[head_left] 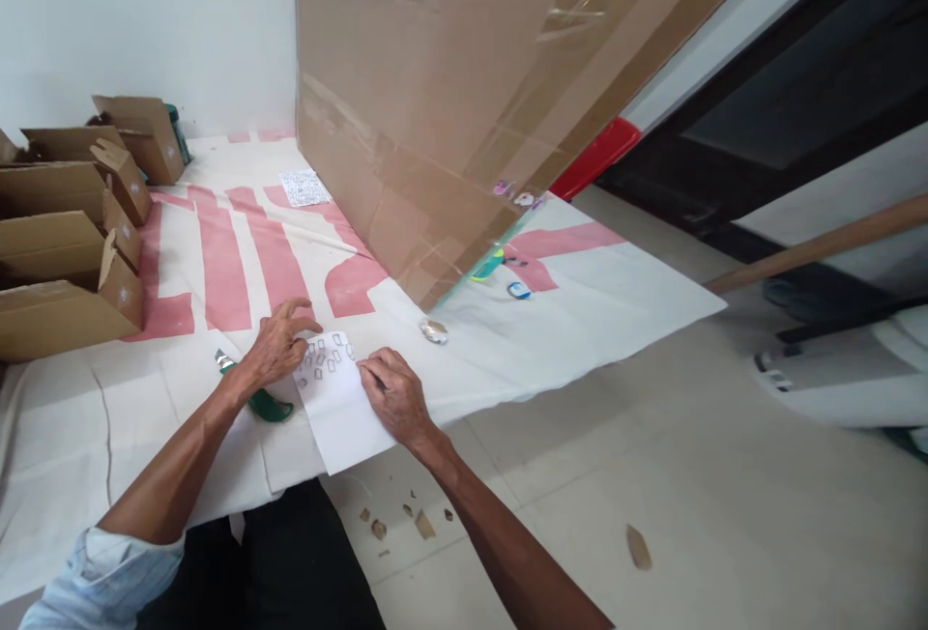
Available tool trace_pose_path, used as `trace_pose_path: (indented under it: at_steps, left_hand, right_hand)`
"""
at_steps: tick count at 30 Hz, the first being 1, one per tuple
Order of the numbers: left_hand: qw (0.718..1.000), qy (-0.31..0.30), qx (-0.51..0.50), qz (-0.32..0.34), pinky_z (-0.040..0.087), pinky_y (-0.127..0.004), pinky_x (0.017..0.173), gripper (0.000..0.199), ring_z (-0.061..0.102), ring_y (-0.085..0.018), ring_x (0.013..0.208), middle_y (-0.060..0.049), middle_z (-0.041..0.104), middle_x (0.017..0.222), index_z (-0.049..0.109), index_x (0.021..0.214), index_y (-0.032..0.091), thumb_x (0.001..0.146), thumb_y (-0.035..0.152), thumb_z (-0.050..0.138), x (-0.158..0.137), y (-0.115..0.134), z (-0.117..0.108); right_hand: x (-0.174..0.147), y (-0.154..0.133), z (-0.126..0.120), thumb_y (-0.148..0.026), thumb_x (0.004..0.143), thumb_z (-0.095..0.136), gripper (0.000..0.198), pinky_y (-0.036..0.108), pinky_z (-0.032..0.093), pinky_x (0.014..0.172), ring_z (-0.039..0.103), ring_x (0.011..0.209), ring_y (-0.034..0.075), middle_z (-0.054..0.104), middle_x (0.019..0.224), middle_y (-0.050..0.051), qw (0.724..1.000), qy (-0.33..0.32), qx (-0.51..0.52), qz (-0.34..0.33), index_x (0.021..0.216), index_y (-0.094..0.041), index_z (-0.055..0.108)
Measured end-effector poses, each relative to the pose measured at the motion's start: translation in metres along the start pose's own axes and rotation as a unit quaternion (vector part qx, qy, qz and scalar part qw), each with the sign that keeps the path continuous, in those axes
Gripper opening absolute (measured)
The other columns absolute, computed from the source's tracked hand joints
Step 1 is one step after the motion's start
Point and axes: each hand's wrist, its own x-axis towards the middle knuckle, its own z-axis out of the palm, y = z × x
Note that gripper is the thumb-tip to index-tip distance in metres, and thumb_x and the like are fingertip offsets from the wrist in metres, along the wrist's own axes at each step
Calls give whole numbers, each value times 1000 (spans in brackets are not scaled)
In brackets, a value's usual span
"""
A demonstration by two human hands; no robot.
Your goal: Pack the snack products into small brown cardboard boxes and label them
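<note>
A white sheet of paper lies at the front edge of the cloth-covered table, its upper part marked with several small dark-outlined shapes. My left hand rests at the sheet's upper left edge, index finger stretched out over it. At the right edge, the fingers of my right hand are pinched together. Whatever they hold, if anything, is hidden. Under my left forearm lies a green-handled tool with a metal end, which looks like a cutter; the forearm covers its middle.
A large taped cardboard panel stands at the back. Open cardboard boxes line the left. A printed sheet, a shiny tape-like lump and a small blue-white roll lie on the table. Cardboard scraps litter the floor.
</note>
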Motion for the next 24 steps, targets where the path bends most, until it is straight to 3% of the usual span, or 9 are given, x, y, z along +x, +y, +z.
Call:
trace_pose_path:
  at_steps: [5,11,18,24]
  left_hand:
    - [998,20,53,18,48,-62,102,42,55,-36,132,-14,59,144,76,110,19,81,4,50,-31,16,-23]
    - [989,-73,101,84,49,-53,93,45,59,-35,126,-14,66,138,76,113,18,77,1,54,-74,45,-9]
    - [989,-63,121,51,49,-54,94,51,57,-35,128,-15,64,138,75,119,19,78,0,53,-72,36,-5]
    - [991,-61,110,41,49,-54,93,50,57,-35,126,-15,64,137,76,117,18,77,1,52,-74,32,-9]
  right_hand:
    - [0,1,0,-13,100,55,22,34,52,83,62,89,21,64,90,5,1000,-2,5,4,98,-23,74]
    - [13,6,0,-11,100,52,30,36,53,84,60,92,23,62,95,7,1000,-28,-9,2,112,-23,76]
    - [38,7,8,-14,101,51,31,37,52,85,58,98,24,62,102,10,995,-89,-51,-11,115,-23,77]
    - [40,8,14,-12,99,55,28,34,51,85,57,99,22,63,103,8,990,-123,-64,6,107,-25,78]
